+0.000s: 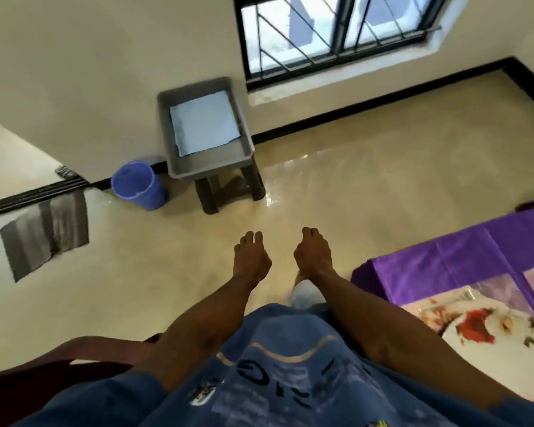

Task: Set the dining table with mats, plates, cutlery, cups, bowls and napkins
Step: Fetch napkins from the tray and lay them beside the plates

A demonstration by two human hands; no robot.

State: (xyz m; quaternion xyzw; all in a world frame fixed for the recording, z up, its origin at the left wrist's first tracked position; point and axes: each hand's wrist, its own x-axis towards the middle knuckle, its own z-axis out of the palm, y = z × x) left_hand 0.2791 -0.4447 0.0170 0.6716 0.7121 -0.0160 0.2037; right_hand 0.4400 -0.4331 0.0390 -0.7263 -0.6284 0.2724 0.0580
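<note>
Judging by the purple-clothed table (438, 266) on the right, already bearing a floral white plate (490, 340), setting is underway, while the left hand (252, 258) and right hand (313, 255) hang empty, fingers loosely curled, facing white napkins (204, 123) in a grey tray (244, 155).

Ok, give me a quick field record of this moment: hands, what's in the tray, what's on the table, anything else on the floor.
left hand: held out over the floor, fingers loosely curled, holding nothing
right hand: held out alongside, fingers loosely curled, holding nothing
grey tray: on a dark stool by the wall, white sheet lying inside
table: at right, purple cloth; floral plate near its edge
blue bucket: on the floor left of the stool
grey cloth: flat on the floor, far left
</note>
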